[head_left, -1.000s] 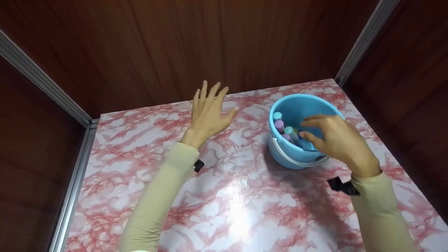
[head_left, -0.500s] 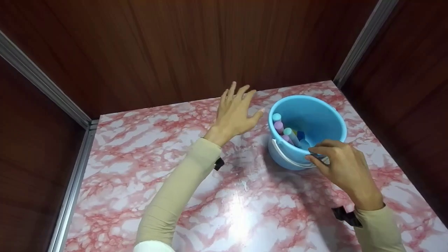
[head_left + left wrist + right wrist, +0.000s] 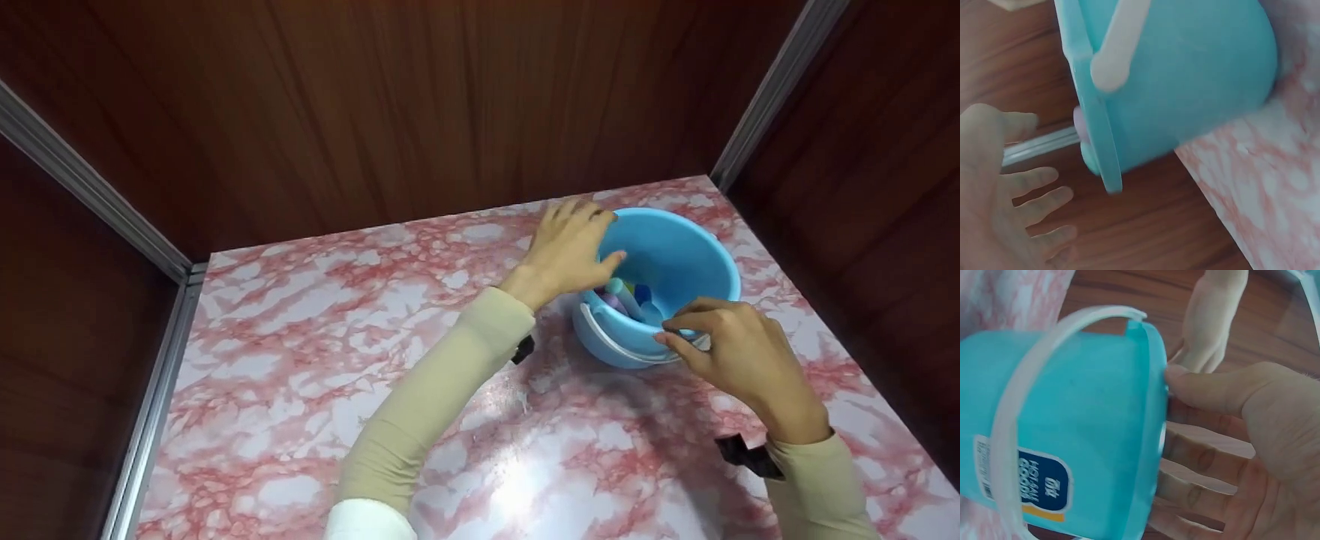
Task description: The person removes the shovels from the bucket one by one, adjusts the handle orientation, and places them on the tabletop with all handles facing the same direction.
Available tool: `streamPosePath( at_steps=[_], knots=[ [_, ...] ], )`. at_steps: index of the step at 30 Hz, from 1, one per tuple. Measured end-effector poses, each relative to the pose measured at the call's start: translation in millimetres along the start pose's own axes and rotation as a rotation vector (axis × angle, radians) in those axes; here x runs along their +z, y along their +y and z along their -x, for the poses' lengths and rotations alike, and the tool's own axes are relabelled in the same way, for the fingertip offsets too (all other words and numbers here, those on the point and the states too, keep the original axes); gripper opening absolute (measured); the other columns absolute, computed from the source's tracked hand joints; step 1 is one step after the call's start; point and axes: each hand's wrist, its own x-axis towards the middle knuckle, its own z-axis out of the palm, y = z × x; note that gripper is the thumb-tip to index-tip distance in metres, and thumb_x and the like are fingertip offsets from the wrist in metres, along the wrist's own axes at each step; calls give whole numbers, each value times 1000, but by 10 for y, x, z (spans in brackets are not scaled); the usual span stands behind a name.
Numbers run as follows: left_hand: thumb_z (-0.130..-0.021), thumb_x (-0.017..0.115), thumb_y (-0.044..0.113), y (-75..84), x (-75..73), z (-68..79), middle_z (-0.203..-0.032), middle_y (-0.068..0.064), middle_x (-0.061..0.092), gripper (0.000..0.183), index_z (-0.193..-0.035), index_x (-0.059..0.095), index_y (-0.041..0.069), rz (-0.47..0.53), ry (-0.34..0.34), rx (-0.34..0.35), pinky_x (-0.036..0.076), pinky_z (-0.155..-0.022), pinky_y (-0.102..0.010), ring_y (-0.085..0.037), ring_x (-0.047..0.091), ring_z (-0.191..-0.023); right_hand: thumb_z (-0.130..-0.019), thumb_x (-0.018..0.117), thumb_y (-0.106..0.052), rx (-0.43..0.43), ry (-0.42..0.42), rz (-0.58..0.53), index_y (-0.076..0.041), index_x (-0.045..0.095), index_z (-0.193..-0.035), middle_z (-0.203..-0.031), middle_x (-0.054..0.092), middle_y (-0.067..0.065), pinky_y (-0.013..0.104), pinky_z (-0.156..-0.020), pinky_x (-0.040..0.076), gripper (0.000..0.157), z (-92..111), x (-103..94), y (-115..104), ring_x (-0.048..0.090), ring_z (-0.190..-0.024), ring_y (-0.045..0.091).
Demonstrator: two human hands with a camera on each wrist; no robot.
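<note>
A light blue bucket [image 3: 626,341] with a white handle [image 3: 1008,422] stands upright at the right of the marbled tabletop. My right hand [image 3: 742,352] pinches its near right rim [image 3: 1154,405], thumb outside and fingers over the inner side. My left hand [image 3: 570,251] hovers over the left rim, its loosely spread fingers [image 3: 1039,205] apart from the bucket in the left wrist view. Inside lie several rounded sticks, among them a mint one [image 3: 616,286] and a purple one [image 3: 1080,124], plus a dark blue piece [image 3: 643,294]. My left hand covers some contents in the head view.
Pink and white marbled tabletop [image 3: 322,360] spreads left and in front of the bucket. Dark wood panels [image 3: 375,112] rise behind and on both sides, with metal rails [image 3: 780,90] at the corners. A label [image 3: 1044,481] marks the bucket's side.
My left hand has moved right, from over the table to the bucket's left rim. My right hand has come down from over the opening and taken hold of the near right rim.
</note>
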Motion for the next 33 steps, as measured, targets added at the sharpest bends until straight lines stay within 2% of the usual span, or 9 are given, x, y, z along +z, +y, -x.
streamPosePath(
  at_steps=[4, 10, 15, 19, 23, 27, 33],
  knots=[
    [-105, 56, 54, 120, 55, -65, -162, 0, 52, 63, -159, 50, 22, -78, -32, 33, 33, -127, -47, -25, 43, -152, -84, 92, -15, -5, -29, -13, -8, 86, -95, -91, 80, 7, 51, -66, 64, 14, -27, -32, 26, 78, -79, 27],
    [-105, 59, 50, 235, 115, -120, -150, 1, 62, 52, -149, 62, 22, -143, -59, 92, 40, -120, -42, -23, 54, -140, -84, 92, -17, 17, -51, -9, -13, 87, -93, -90, 79, 2, 49, -66, 63, 12, -38, -43, 36, 76, -78, 22],
    [-105, 60, 47, 342, 156, -171, -141, 1, 67, 44, -140, 68, 21, -171, -135, 124, 43, -116, -43, -21, 58, -133, -83, 93, -17, 11, -38, 3, -13, 87, -92, -88, 78, 0, 47, -62, 60, 11, -39, -44, 46, 74, -75, 20],
    [-105, 63, 47, 466, 207, -239, -131, 3, 70, 38, -133, 70, 23, -191, -245, 103, 44, -113, -42, -19, 63, -126, -82, 93, -16, 10, -27, -5, -11, 87, -93, -88, 78, 1, 46, -62, 60, 13, -38, -40, 54, 74, -74, 21],
    [-104, 66, 41, 596, 270, -315, -126, 6, 71, 28, -126, 72, 25, -221, -349, 54, 44, -110, -39, -15, 64, -121, -83, 93, -16, 21, -24, -17, -12, 87, -94, -88, 78, 0, 42, -60, 60, 13, -25, -30, 58, 73, -73, 19],
    [-105, 66, 34, 683, 324, -366, -132, 7, 70, 29, -132, 71, 27, -271, -417, 23, 43, -110, -38, -14, 63, -124, -83, 93, -16, 28, -25, -26, -12, 87, -95, -87, 77, 0, 40, -60, 59, 13, -15, -22, 60, 72, -72, 17],
    [-111, 56, 31, 794, 361, -411, -138, 9, 66, 33, -142, 65, 30, -323, -516, -15, 49, -107, -40, -10, 60, -125, -82, 93, -16, 32, -18, -38, -13, 87, -94, -88, 77, 0, 39, -60, 59, 13, -15, -15, 64, 71, -72, 16]
  ],
)
